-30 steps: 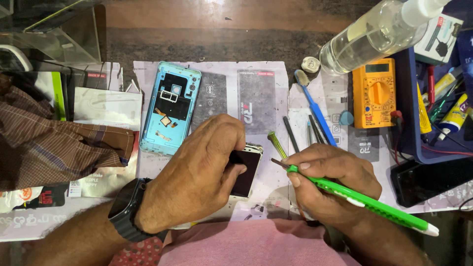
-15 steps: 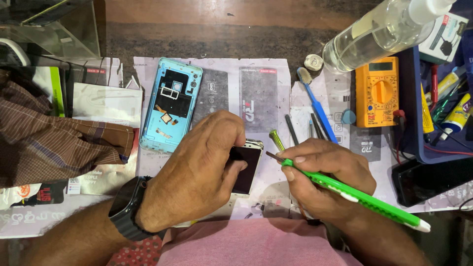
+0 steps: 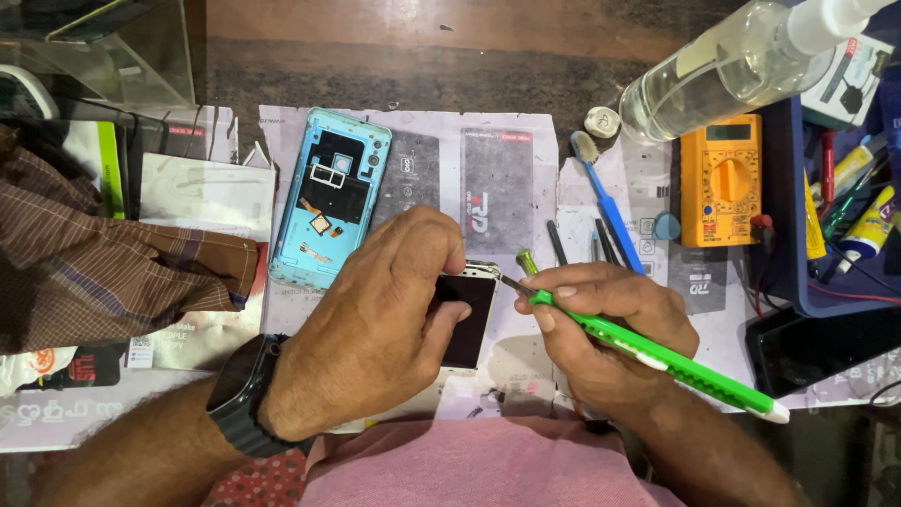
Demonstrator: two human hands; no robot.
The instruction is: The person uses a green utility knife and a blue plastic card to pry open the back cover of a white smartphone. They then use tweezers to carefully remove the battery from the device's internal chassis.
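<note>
Head view: my left hand grasps the small phone body and pins it flat on the printed paper mat, just right of the blue back cover. My right hand is clenched in a pen grip around the green tool, whose metal tip meets the phone's upper right corner. To do this well, I judge, I keep the tip shallow and the body pressed still.

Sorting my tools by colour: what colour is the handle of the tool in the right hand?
Bright green with a white tip, the tool handle shows best in the head view.
</note>
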